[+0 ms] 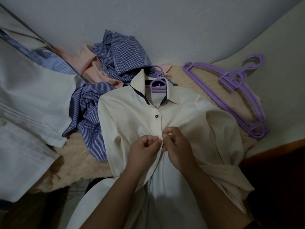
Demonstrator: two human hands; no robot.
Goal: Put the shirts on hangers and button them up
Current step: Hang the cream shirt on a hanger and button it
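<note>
Buttoning is under way on the cream shirt [132, 116], which lies flat at the centre of the bed and already sits on a purple hanger [157, 85] whose hook pokes out past the collar. One brown button [156, 115] below the collar looks fastened. The left hand [145, 150] pinches the left placket edge, and the right hand [175, 144] pinches the right edge just beside it, apparently working the next button; lower down the front hangs open. Left to do, by my reading: the checked shirt [123, 55], striped shirt [89, 103] and pink shirt [87, 63] heaped at far left. Spare hangers [231, 90] wait at right.
</note>
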